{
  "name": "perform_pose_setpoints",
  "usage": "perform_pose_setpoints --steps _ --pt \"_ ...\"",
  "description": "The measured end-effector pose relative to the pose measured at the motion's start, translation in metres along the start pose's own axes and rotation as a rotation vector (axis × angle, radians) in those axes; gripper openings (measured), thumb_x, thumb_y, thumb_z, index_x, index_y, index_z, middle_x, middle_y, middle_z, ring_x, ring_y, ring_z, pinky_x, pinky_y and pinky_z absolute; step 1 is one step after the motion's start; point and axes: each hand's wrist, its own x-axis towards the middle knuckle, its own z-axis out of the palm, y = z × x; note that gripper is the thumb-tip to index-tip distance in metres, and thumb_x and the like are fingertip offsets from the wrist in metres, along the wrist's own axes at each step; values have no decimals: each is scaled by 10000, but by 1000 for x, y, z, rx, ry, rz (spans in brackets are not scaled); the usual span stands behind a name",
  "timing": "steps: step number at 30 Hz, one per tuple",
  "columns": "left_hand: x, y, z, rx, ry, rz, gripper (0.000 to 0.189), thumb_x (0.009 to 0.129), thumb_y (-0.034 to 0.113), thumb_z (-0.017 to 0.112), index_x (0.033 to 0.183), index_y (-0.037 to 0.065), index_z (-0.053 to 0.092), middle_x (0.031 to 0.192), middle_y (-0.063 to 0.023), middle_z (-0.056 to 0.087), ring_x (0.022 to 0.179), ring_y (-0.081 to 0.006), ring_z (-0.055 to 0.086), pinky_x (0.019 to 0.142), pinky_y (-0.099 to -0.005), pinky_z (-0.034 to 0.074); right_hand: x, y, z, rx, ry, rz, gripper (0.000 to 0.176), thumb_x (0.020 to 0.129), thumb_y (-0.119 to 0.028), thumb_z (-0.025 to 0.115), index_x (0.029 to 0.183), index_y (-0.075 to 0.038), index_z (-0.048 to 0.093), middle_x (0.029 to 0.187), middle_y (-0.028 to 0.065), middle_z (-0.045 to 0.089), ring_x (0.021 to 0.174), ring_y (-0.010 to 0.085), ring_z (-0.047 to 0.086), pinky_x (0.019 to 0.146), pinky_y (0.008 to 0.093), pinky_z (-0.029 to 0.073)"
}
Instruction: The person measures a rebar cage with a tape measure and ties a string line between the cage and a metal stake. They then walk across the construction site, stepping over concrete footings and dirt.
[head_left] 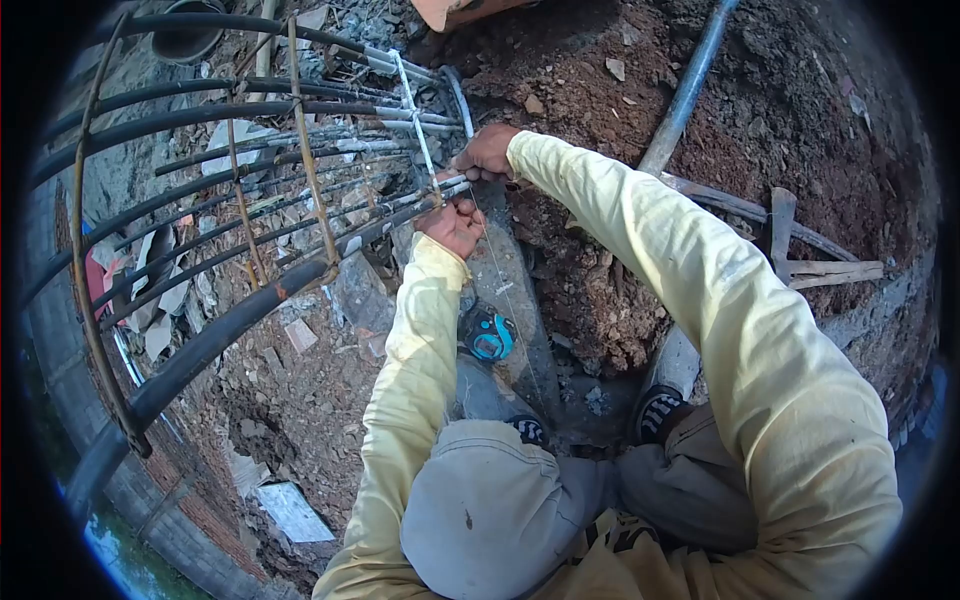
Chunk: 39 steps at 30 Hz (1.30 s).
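My left hand (455, 228) is closed, fingers curled in a pinch, just below the end of a steel rebar cage (215, 325). A thin pale string (507, 292) runs past its fingertips and slants down towards my feet. My right hand (488, 152) is closed at the tip of a white-marked bar, beside the white-coated stirrup (415, 110); whatever its fingertips pinch is hidden. Both hands are close together at the corner of the cage. A teal and black tape measure (488, 335) rests on the ground below my left hand.
Bars of the cage curve across the left side over rubble. A blue-grey pipe (690, 85) leans on the red soil (590, 120) at upper right. A wooden-handled tool (783, 235) lies at right. A flat pale tile piece (294, 512) is at lower left.
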Motion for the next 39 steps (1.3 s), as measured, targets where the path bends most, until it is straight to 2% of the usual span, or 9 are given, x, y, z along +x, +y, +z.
perform_pose_setpoints --steps 2,5,11,14,17,26,29,32,39 --pt "-7 -5 1 2 -32 98 93 864 279 562 903 194 567 678 61 462 598 -101 416 629 -328 378 2 -1 -2 -105 -15 -18 314 777 -346 629 684 -46 636 590 47 545 504 160 466 470 316 376" --pt "-2 -1 0 -39 -15 31 109 880 283 549 944 197 569 694 65 458 605 -91 409 630 -320 373 -1 -7 -7 -277 -12 -74 332 777 -375 616 699 -54 657 627 66 578 554 176 507 541 328 408" --pt "1 -5 3 45 78 64 97 882 287 550 887 190 557 694 69 455 582 -84 391 592 -290 358 1 -13 -11 -392 -80 -125 351 774 -398 603 697 -61 663 649 66 592 578 180 525 568 326 417" --pt "7 -4 1 -11 10 26 113 862 281 574 820 181 544 654 68 458 556 -83 398 566 -276 347 -2 -15 -17 -631 -111 -265 327 812 -416 569 810 -110 683 750 35 648 667 158 580 637 311 455" --pt "9 1 4 -120 -34 -87 122 833 260 592 770 173 535 607 62 464 528 -87 410 556 -274 342 -6 -11 -21 -378 -77 -243 308 788 -393 613 780 -92 682 691 24 631 622 151 569 597 307 449" --pt "21 4 -7 -163 -159 -159 146 801 284 593 764 152 541 574 44 471 510 -106 423 570 -304 359 9 5 -14 -279 -68 -241 244 768 -311 636 746 -69 650 694 9 615 644 121 527 615 282 430" --pt "41 0 -28 -157 -224 -205 162 798 398 606 835 244 571 678 79 531 546 -110 442 581 -300 327 3 -2 -17 -313 -99 -213 216 761 -285 637 762 -70 657 696 4 618 621 111 525 582 275 432" --pt "28 2 -13 -162 -149 -174 145 815 283 582 774 151 540 574 41 470 513 -106 429 569 -300 361 6 1 -19 -274 -123 -217 168 745 -237 644 778 -74 663 692 -2 615 607 102 523 567 270 433" --pt "15 -1 0 -138 -175 -81 112 838 264 575 789 173 530 579 52 462 504 -91 417 548 -274 350 2 -1 -18 -214 -80 -246 143 717 -182 662 811 -75 660 706 -1 618 635 104 538 586 281 445"
